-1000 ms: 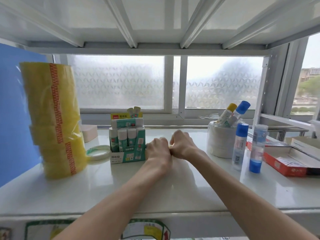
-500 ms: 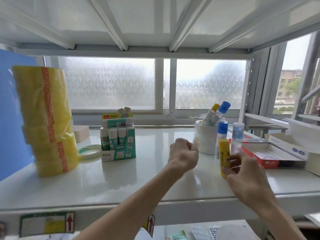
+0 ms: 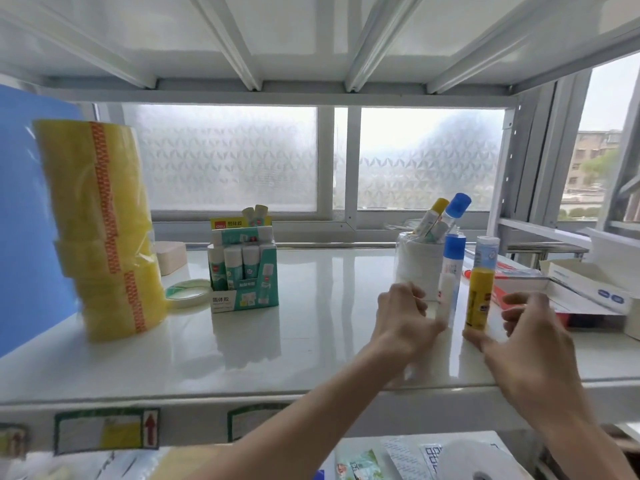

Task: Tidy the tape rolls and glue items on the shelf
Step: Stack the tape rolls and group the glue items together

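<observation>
Head view: hands now work at the right end of the shelf [image 3: 242, 358] instead of meeting mid-shelf as they did a second ago. The left hand [image 3: 403, 320] curls its fingers against the base of the blue-capped glue bottle [image 3: 450, 278], and blur hides whether it truly grips. The right hand [image 3: 530, 344] has let go of the yellow glue bottle [image 3: 478, 299], which half a second ago sat between its fingers; now that bottle stands upright on its own, the fingers spread and loose just beside it, one fingertip near its foot. My judgement: the glue bottles are being lined up beside the white tape roll [image 3: 417, 268]. Far left, the stack of yellow tape rolls [image 3: 104, 230] and the glue-stick box [image 3: 242, 271] sit unchanged
</observation>
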The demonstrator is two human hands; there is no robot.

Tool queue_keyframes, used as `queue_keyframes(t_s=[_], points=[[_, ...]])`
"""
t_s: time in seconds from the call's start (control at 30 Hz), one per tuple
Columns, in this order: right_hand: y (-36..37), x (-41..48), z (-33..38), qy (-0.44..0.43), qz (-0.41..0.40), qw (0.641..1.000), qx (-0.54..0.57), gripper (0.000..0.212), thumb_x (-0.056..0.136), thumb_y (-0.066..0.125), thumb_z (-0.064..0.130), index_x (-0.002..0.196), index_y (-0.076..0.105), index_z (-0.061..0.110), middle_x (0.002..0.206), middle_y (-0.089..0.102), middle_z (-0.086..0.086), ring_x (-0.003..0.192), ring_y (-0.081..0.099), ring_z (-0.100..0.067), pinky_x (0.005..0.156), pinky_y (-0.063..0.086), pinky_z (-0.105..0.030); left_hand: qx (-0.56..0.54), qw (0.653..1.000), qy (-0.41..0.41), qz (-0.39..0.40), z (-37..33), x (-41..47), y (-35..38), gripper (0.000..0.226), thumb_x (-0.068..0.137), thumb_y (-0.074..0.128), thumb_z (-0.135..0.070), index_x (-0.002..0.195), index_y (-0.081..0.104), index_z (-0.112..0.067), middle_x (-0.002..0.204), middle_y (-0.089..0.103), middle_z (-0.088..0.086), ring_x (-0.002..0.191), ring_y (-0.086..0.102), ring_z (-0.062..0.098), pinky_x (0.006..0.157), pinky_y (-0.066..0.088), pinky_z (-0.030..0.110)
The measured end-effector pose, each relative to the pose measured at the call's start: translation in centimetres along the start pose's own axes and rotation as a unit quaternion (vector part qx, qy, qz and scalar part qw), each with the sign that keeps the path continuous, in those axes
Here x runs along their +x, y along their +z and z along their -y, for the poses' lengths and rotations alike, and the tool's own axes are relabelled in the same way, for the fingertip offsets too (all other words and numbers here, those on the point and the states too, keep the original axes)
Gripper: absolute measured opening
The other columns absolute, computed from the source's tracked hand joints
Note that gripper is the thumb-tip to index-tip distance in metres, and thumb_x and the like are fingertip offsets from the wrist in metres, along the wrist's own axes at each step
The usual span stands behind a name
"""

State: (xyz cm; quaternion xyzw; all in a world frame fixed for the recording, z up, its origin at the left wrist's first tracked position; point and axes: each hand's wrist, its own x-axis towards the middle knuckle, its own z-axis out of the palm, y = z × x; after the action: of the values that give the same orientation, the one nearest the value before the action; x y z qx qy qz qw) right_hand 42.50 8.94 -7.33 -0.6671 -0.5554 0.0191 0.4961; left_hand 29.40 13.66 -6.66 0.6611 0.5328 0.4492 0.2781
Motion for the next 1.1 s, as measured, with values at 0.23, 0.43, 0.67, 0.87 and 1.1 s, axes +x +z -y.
queue_keyframes(t_s=[0.23, 0.43, 0.67, 0.87, 1.1], points=[[3.6, -2.0, 10.5, -0.175, 0.048, 0.976, 0.12, 0.015, 0.079, 0.071, 0.015, 0.094, 0.067, 0.017, 0.071, 0.063, 0.015, 0.068, 0.061, 0.003, 0.058, 0.041, -0.001, 0.036, 0.953, 0.036, -0.298, 1.9, -1.1, -13.4, 0.037, 0.074, 0.066, 0.001, 0.105, 0.051, -0.011, 0.102, 0.059, 0.008, 0.097, 0.058, 0.022, 0.083, 0.051, 0.031], [13.7, -0.2, 18.5, -0.101, 0.29, 0.945, 0.113, 0.042, 0.085, 0.064, 0.027, 0.108, 0.061, -0.009, 0.1, 0.067, -0.018, 0.091, 0.063, -0.033, 0.069, 0.054, -0.037, 0.084, 0.907, -0.157, -0.382, 6.1, 0.6, -21.1, 0.04, 0.084, 0.056, -0.012, 0.12, 0.048, 0.003, 0.124, 0.051, 0.023, 0.11, 0.052, 0.036, 0.09, 0.049, 0.043], [18.4, 0.3, 19.1, -0.08, 0.305, 0.936, 0.156, 0.014, 0.086, 0.057, 0.01, 0.098, 0.064, 0.007, 0.1, 0.066, -0.012, 0.088, 0.065, -0.027, 0.075, 0.06, -0.042, 0.055, 0.947, -0.158, -0.275, 7.1, 2.2, -21.8, 0.021, 0.087, 0.045, -0.013, 0.069, 0.056, -0.013, 0.071, 0.059, 0.006, 0.062, 0.052, 0.018, 0.049, 0.034, 0.027], [15.9, 2.3, 14.9, -0.09, 0.19, 0.969, 0.127, 0.022, 0.083, 0.068, 0.01, 0.073, 0.053, 0.022, 0.08, 0.06, 0.0, 0.07, 0.058, -0.018, 0.053, 0.045, -0.024, -0.013, 0.971, -0.127, -0.202, 5.7, 3.2, -18.2, 0.024, 0.083, 0.04, -0.008, 0.061, 0.049, -0.014, 0.069, 0.059, 0.007, 0.061, 0.052, 0.019, 0.05, 0.036, 0.026], [12.4, 5.9, 9.8, -0.035, 0.095, 0.994, 0.043, 0.018, 0.082, 0.07, 0.01, 0.098, 0.065, 0.003, 0.085, 0.07, -0.013, 0.064, 0.055, -0.022, 0.056, 0.042, -0.026, -0.046, 0.99, -0.078, -0.104, 3.4, 5.2, -11.6, 0.034, 0.081, 0.038, -0.007, 0.089, 0.071, -0.01, 0.097, 0.069, 0.01, 0.078, 0.061, 0.021, 0.051, 0.044, 0.025]])
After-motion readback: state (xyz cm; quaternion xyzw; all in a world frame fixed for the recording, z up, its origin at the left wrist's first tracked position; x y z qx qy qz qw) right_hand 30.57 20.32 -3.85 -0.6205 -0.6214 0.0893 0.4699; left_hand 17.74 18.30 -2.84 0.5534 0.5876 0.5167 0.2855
